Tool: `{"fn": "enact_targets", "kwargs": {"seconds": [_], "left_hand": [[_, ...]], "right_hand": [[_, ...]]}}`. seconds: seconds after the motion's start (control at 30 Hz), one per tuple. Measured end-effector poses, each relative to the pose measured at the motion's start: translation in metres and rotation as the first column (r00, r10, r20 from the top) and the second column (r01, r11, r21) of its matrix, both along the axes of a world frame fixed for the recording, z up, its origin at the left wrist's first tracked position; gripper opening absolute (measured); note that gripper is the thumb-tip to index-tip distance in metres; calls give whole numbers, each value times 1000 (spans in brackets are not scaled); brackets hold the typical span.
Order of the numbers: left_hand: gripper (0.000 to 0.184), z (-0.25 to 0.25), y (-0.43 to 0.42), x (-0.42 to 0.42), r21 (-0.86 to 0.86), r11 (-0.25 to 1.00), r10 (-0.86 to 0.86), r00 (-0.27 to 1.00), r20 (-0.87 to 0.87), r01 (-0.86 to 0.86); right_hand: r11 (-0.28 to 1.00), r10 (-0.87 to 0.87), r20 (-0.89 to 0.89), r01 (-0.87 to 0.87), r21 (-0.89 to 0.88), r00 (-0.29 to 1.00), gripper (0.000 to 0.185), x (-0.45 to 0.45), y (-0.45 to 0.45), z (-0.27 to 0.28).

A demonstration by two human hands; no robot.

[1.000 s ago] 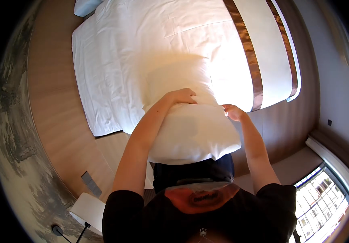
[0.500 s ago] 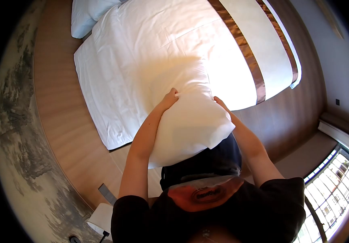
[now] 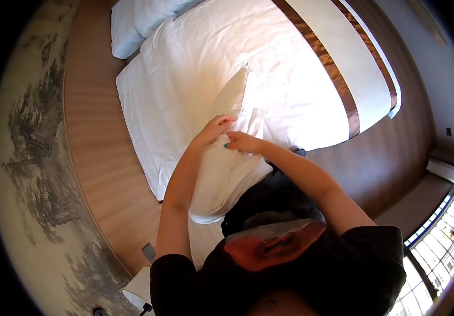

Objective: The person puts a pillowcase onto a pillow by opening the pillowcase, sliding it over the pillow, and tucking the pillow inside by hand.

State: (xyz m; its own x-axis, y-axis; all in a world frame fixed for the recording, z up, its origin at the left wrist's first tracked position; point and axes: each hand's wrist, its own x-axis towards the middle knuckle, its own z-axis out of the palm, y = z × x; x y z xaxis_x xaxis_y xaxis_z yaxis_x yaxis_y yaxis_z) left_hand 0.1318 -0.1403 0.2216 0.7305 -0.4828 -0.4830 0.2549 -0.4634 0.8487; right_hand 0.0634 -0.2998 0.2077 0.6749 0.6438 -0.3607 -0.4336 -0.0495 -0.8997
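A white pillow stands on its side against my body at the near edge of the bed, its far end lying on the white bedding. My left hand is at the pillow's upper edge with its fingers curled over the cloth; what lies between them is too small to tell. My right hand is closed on the pillow's cloth close beside it, thumb on the near side.
Other white pillows lie at the bed's head, upper left. A brown and cream runner crosses the bed's foot. Beside me are a lamp at lower left and a window at lower right.
The pillow has turned and narrowed, now seen more edge-on. My right hand has moved left, close to my left hand. The view has shifted, showing more of the pillows at upper left.
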Motion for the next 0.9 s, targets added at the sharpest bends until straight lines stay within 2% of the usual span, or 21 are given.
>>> {"fn": "enact_targets", "kwargs": {"seconds": [0.07, 0.13, 0.17, 0.3, 0.37, 0.4, 0.47, 0.53, 0.57, 0.6, 0.67, 0.77, 0.8, 0.83, 0.87, 0.9], "left_hand": [[19, -19, 7, -10, 212, 972, -93, 995, -37, 98], [19, -42, 19, -21, 270, 955, -147, 987, 71, 123], [20, -52, 26, -24, 298, 945, -175, 977, 122, 132], [20, -27, 50, -29, 311, 928, -261, 952, 160, 203], [25, -26, 65, -27, 302, 931, -272, 942, 196, 206], [28, -22, 65, -23, 329, 920, -264, 956, 126, 211], [34, -8, 59, -14, 380, 897, -236, 971, -22, 227], [38, 3, 47, -1, 362, 892, -260, 962, -79, 271], [40, 8, 40, 7, 352, 889, -274, 956, -106, 293], [40, 14, 32, 14, 315, 905, -259, 957, -130, 287], [41, 25, 16, 23, 240, 931, -237, 955, -179, 277], [46, 44, -16, 29, 183, 966, -119, 940, -320, 185], [45, 40, -22, 29, 149, 970, -142, 942, -305, 194], [45, 33, -27, 27, 114, 972, -164, 943, -289, 204], [45, 26, -34, 26, 82, 973, -186, 945, -270, 215], [45, 18, -36, 25, 81, 988, -96, 935, -342, 131]], "right_hand": [[976, 156, 176, -125, -175, 972, 20, -3, 10, -3], [912, 329, 312, -215, -349, 891, 23, -6, 9, -5], [872, 370, 285, -225, -434, 884, 27, -7, 9, -6], [953, 52, 237, 23, -303, 970, 29, -8, 5, -46], [940, -116, 223, 179, -291, 968, 29, 3, 1, -48], [941, -176, 246, 237, -243, 953, 28, 9, -4, -53], [914, -269, 149, 301, -270, 952, 23, 21, -10, -49], [898, -415, 58, 419, -136, 908, 21, 33, -12, -57], [861, -455, 65, 457, -224, 888, 21, 38, -17, -54], [819, -470, 74, 466, -335, 879, 22, 46, -22, -49], [797, -532, 92, 535, -280, 841, 21, 61, -35, -68], [805, -552, 43, 546, -232, 833, 20, 76, -58, -64], [807, -553, 41, 547, -222, 832, 20, 76, -67, -64], [814, -494, 171, 523, -254, 852, 19, 73, -77, -62], [839, -455, 132, 474, -267, 880, 20, 67, -88, -61], [862, -416, 95, 425, -276, 905, 21, 61, -97, -54]]}}
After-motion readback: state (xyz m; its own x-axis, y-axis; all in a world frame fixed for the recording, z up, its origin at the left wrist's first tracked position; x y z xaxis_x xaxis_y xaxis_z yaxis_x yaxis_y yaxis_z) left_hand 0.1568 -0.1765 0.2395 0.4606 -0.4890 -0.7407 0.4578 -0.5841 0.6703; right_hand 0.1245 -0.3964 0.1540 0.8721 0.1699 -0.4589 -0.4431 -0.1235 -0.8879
